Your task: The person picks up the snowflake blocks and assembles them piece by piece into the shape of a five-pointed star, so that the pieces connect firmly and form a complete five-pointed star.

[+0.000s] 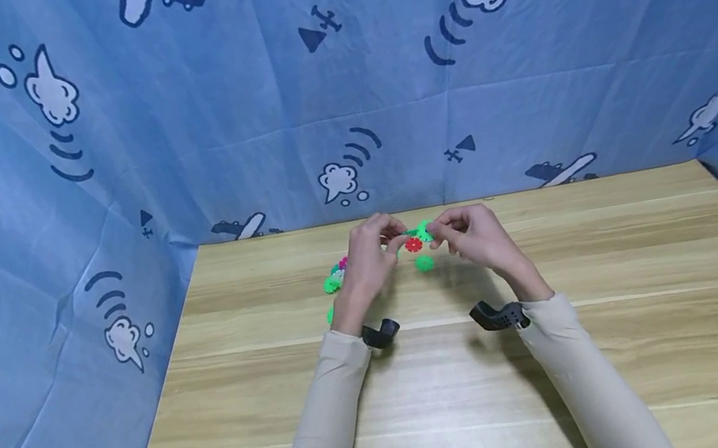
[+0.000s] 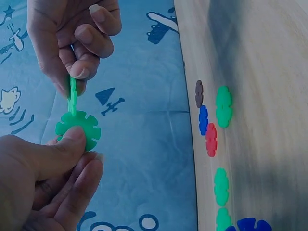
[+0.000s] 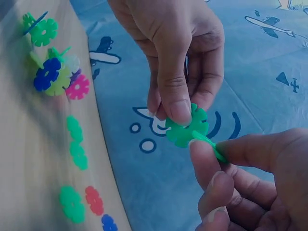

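Observation:
Above the far part of the table, two green notched plastic discs meet edge to edge, one slotted against the other at an angle. My left hand (image 1: 372, 255) pinches one green disc (image 2: 79, 130) between thumb and fingers. With thumb and forefinger my right hand (image 1: 476, 234) pinches the other green disc (image 1: 425, 230), which appears edge-on in both wrist views. The slots where the discs meet are partly covered by fingertips in the right wrist view. Below the hands lie a red disc (image 1: 413, 245) and a loose green disc (image 1: 424, 264).
Beside my left forearm sits a cluster of joined discs, including a dark blue disc (image 3: 46, 74) and a pink disc (image 3: 78, 87). More green discs (image 3: 74, 128), a blue disc (image 2: 203, 120) and a brown disc (image 2: 199, 94) lie on the wooden table (image 1: 638, 335). A patterned blue curtain (image 1: 376, 77) hangs behind.

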Demonstrator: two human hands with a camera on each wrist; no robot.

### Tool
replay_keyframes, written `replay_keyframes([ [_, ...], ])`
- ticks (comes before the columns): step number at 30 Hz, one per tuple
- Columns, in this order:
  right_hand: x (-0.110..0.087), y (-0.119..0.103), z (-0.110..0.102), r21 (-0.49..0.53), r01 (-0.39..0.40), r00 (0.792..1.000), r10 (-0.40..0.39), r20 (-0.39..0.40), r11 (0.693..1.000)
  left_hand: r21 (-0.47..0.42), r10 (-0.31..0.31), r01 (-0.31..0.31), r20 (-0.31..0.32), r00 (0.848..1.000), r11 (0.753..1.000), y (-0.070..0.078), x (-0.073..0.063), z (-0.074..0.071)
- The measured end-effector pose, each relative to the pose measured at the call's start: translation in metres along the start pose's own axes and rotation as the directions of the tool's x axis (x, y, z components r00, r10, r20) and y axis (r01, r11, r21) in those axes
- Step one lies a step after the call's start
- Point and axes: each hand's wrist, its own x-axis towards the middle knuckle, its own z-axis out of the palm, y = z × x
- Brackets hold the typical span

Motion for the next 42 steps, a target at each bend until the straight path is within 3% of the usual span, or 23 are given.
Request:
replay_keyframes([
  [8, -0.001, -0.001, -0.001, -0.013, 0.046, 0.999, -0.047, -0.016, 0.999, 0.006, 0.06, -0.06, 0.016, 0.998, 0.998, 0.001, -0.002, -0.002],
  [12, -0.003, -0.006, 0.0, -0.038, 0.101, 0.994, -0.102, -0.034, 0.994, 0.042, 0.119, -0.12, 0.019, 0.993, 0.992, 0.003, -0.002, -0.008],
  [19, -0.007, -0.021, 0.008, -0.03, 0.215, 0.97, -0.217, -0.107, 0.976, 0.098, 0.267, -0.262, -0.042, 0.963, 0.96, 0.006, -0.002, -0.018],
  [25, -0.007, -0.021, 0.015, 0.028, 0.227, 0.967, -0.222, -0.125, 0.973, 0.103, 0.32, -0.312, -0.079, 0.944, 0.945, 0.002, -0.001, -0.016],
  [31, -0.006, -0.019, 0.014, 0.036, 0.193, 0.975, -0.187, -0.12, 0.981, 0.078, 0.33, -0.324, -0.079, 0.941, 0.943, 0.003, 0.0, -0.017],
  [38, -0.005, -0.015, 0.013, 0.036, 0.186, 0.98, -0.183, -0.075, 0.982, 0.029, 0.251, -0.25, -0.014, 0.968, 0.968, -0.002, -0.001, -0.025],
  [42, -0.005, -0.014, 0.014, 0.073, 0.171, 0.985, -0.168, -0.046, 0.983, 0.034, 0.221, -0.221, -0.002, 0.975, 0.975, -0.005, -0.001, -0.032],
])
